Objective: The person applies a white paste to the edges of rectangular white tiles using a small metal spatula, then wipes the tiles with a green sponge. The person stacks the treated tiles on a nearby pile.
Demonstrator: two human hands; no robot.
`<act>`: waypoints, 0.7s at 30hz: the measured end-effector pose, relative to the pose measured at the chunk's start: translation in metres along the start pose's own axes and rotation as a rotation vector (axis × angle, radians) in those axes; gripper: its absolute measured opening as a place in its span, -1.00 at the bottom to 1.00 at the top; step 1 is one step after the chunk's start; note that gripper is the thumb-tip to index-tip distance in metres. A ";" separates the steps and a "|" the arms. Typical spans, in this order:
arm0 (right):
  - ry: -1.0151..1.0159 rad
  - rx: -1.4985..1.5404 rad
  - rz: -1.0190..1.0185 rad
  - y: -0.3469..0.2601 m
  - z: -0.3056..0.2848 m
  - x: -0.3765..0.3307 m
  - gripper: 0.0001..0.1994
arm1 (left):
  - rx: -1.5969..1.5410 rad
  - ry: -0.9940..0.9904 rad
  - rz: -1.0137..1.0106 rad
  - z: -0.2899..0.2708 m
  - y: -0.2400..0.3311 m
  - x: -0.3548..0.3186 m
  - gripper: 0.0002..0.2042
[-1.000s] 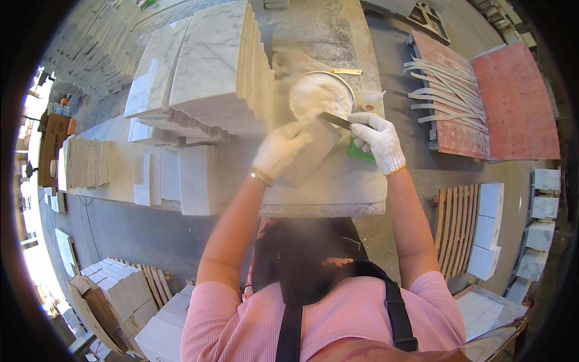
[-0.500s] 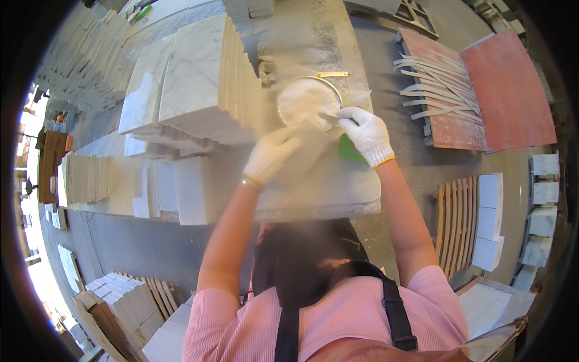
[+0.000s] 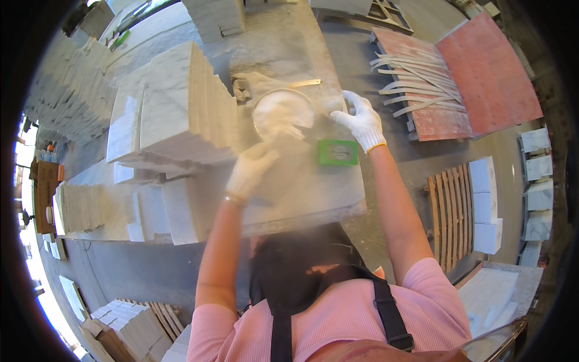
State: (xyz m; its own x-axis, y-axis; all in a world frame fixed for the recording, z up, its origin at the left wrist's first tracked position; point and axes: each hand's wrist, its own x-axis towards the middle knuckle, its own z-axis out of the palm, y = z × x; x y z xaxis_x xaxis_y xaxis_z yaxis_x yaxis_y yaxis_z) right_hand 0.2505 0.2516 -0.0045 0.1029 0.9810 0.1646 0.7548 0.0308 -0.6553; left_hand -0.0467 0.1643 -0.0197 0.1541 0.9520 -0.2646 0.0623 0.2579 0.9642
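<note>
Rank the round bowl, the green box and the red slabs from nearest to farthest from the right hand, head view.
From the right hand:
1. Green box, just below the hand on the slab.
2. Round bowl, to its left, by the left hand.
3. Red slabs, far right, off the bench.

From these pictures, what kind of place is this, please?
Probably a stone-cutting workshop. Stacks of white marble tiles stand on a dusty stone slab, thin stone strips lie on a red board, and both hands wear work gloves.
</note>
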 end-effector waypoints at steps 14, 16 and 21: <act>-0.442 0.594 -0.029 -0.034 -0.048 -0.018 -0.62 | -0.070 -0.094 -0.021 0.017 0.029 -0.011 -0.52; -0.499 0.569 -0.011 -0.044 -0.057 -0.025 -0.55 | -0.048 -0.095 -0.024 0.019 0.028 -0.010 -0.53; -0.617 0.596 0.005 -0.062 -0.064 -0.035 -0.60 | 0.006 -0.077 0.031 0.021 0.023 -0.012 -0.56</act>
State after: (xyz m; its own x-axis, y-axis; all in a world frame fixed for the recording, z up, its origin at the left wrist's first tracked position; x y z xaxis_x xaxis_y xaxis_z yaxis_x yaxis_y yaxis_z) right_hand 0.2418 0.2026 0.0774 -0.3959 0.9050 -0.1561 0.2706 -0.0475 -0.9615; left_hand -0.0260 0.1558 0.0054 0.2318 0.9437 -0.2359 0.0621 0.2276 0.9718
